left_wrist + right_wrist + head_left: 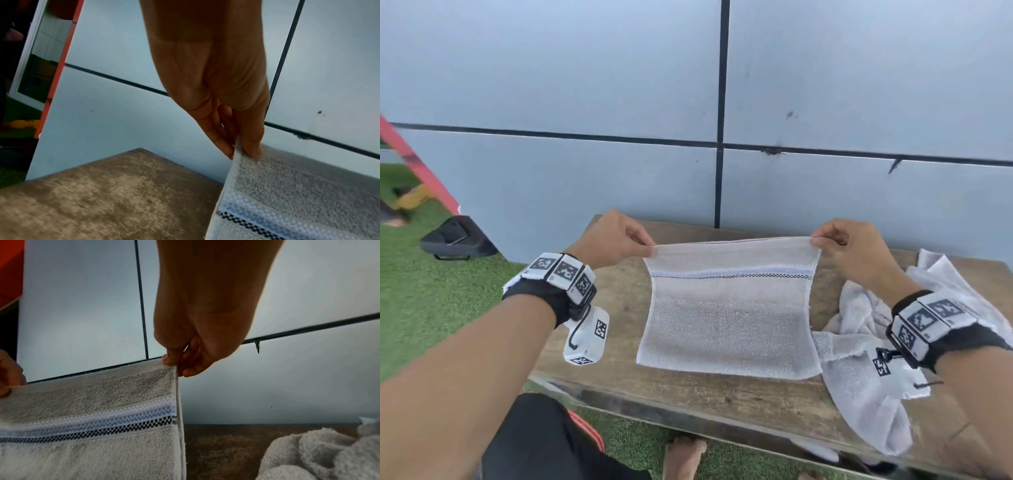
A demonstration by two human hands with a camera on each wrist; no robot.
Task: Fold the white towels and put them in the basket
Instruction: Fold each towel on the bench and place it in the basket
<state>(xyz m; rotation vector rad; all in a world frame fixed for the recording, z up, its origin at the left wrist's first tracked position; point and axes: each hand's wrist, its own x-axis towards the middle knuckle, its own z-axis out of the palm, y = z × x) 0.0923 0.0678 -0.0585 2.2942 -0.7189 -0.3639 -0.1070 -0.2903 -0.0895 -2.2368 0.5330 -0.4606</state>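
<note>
Worn brown wooden table (722, 401), scuffed top, just under and beyond the fingertips. Pale grey panelled wall (551, 85) past the fingertips, crossed by dark seams (719, 144), with small dark chips out past the right fingertips. Green artificial turf (431, 291) well off to the left of the fingers. Black bag (457, 240) lying on the turf near the wall. Red slanted beam (417, 164) far left, yellow object (412, 197) beside it, blurred.

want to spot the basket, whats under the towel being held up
Under the held towel only the wooden table shows; its lower edge rests there. Both hands pinch its top corners. Whatever lies beneath the resting part is covered. No basket is in view.
</note>
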